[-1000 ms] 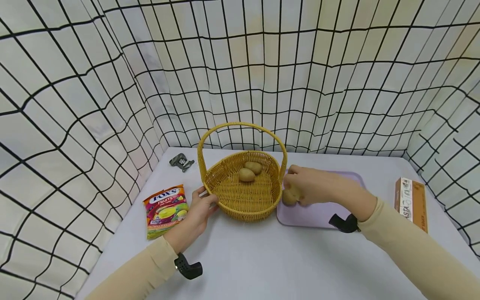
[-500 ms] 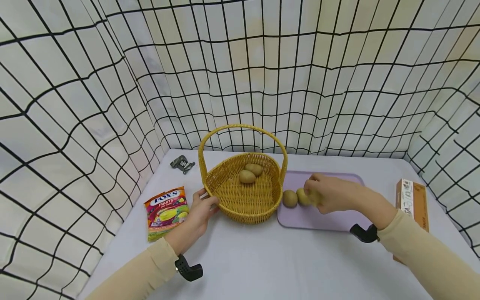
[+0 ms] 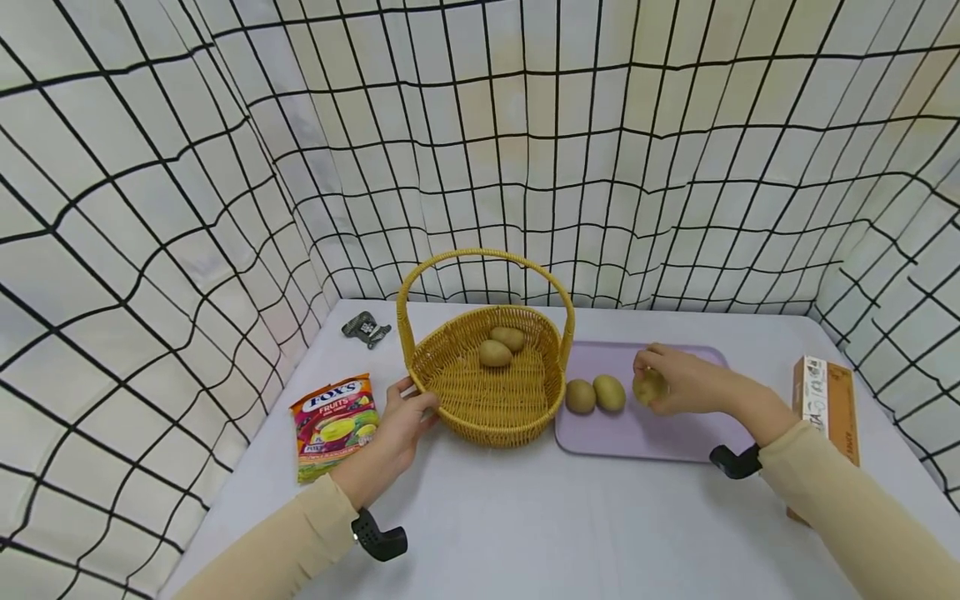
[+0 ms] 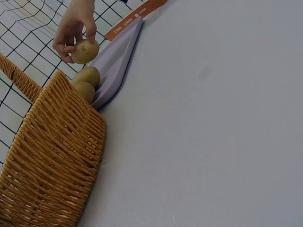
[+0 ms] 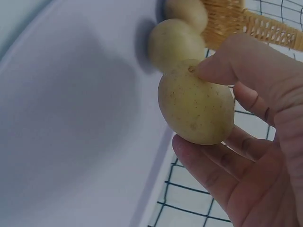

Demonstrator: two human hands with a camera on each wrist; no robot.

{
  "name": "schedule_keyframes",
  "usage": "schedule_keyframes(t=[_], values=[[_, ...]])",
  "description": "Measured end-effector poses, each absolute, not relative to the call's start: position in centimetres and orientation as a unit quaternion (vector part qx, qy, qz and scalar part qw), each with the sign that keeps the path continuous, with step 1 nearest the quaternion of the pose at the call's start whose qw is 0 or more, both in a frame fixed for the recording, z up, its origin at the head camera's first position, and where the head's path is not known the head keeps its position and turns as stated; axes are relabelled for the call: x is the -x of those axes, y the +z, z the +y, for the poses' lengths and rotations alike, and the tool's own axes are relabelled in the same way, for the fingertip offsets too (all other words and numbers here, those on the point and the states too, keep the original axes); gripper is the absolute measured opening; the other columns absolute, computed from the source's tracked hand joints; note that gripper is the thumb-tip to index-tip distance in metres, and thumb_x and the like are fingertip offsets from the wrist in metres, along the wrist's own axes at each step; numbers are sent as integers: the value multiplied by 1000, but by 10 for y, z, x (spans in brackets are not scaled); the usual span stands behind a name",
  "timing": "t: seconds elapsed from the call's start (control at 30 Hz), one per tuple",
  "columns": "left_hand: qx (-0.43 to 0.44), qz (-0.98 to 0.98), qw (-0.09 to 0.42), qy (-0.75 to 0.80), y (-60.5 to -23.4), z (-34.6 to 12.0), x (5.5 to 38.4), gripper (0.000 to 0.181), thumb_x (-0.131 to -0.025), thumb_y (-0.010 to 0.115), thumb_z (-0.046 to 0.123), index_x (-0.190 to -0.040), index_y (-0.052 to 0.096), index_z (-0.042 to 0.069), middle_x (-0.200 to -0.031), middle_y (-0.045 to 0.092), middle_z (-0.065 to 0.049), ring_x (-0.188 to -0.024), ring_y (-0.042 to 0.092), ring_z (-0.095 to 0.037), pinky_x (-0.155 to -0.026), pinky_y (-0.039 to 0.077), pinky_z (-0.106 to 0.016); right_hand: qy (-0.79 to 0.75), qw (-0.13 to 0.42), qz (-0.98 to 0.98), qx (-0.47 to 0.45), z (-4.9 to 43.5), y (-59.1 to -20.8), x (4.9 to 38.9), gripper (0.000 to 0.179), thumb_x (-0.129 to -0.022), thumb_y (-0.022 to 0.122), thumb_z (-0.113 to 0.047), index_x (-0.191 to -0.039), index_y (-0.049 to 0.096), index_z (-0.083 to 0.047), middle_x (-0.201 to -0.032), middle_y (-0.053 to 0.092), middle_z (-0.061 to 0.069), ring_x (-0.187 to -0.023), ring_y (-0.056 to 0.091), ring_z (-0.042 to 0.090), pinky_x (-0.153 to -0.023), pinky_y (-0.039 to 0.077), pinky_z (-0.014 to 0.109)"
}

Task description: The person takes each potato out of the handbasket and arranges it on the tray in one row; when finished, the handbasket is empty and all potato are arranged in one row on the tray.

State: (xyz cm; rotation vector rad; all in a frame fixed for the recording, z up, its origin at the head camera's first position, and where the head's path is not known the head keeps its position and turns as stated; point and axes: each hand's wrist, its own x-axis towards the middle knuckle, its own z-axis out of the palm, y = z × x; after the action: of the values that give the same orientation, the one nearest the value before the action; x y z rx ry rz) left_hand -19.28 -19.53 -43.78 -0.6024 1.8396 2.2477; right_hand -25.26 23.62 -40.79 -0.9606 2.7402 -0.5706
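Inside wicker basket [image 3: 491, 400]: two potatoes [image 3: 501, 345]; third in right hand [image 3: 686, 380].

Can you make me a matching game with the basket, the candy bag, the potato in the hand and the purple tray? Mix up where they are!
Things:
1. wicker basket
2. candy bag
3. held potato
4. purple tray

Places:
A. in the right hand
B. touched by the left hand
C. under two loose potatoes
D. far left on the table

Pairs: 1-B, 2-D, 3-A, 4-C
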Motion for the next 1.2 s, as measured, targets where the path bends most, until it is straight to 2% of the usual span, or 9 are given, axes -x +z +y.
schedule_keyframes(t=[0.23,0.47,0.6,0.7,0.97,1.2], values=[[202,619,84,754,-439,-195,193,85,-93,53,-2,-162,5,8,-162,25,-25,-141,41,-34,-123,35,-48,-212,92,921,313,241,-429,262,34,-75,79,-10,-98,54,-16,-100,52,2,-88,49,15,-72,41,27],[210,618,86,752,-439,-196,191,84,-94,53,-1,-162,5,9,-161,25,-25,-141,41,-35,-123,35,-48,-229,98,917,310,240,-447,266,35,-75,80,-15,-97,53,-17,-102,54,0,-92,52,16,-77,46,28],[211,617,87,753,-439,-196,190,84,-94,54,-2,-162,6,9,-161,24,-25,-141,41,-35,-123,35,-48,-233,104,916,311,239,-450,266,34,-75,80,-16,-97,55,-17,-102,52,2,-90,49,16,-76,44,27],[212,614,84,755,-439,-197,190,85,-93,54,-2,-162,6,9,-161,24,-25,-141,41,-35,-123,36,-48,-235,106,914,312,237,-448,267,32,-76,78,-16,-99,56,-16,-101,52,2,-91,48,15,-77,44,27],[215,616,84,753,-439,-196,193,86,-92,54,-1,-162,5,10,-161,24,-24,-141,41,-35,-123,35,-48,-231,101,918,307,238,-434,264,16,-90,72,-24,-100,61,-18,-104,56,1,-92,54,17,-79,46,30],[215,620,87,749,-439,-197,192,86,-93,54,-2,-162,5,9,-161,24,-25,-143,41,-37,-123,36,-48,-179,75,922,335,216,-399,244,10,-94,67,-17,-102,63,-21,-106,60,-2,-90,57,15,-77,50,32]])
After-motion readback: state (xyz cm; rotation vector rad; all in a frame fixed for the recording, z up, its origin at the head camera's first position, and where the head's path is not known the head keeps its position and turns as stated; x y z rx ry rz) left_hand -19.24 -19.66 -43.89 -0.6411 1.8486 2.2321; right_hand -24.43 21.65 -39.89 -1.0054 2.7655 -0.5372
